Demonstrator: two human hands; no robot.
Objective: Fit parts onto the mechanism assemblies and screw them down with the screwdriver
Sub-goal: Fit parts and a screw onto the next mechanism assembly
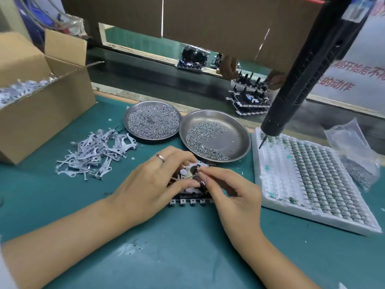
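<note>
Between both hands, the mechanism assembly [191, 184] lies on the mat, fingers [205, 174] pinching it.

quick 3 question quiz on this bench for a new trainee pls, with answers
1. True or false: the screwdriver is held in the right hand.
2. Which steel dish holds more screws: A, the left dish, or B, the right dish?
3. Fill in: the loose grey metal parts lie heaped on the green mat just right of the ______ box.

Key:
1. False. It hangs free above the white tray; both hands work on the mechanism assembly, the left hand steadying it.
2. A.
3. Cardboard.
</note>
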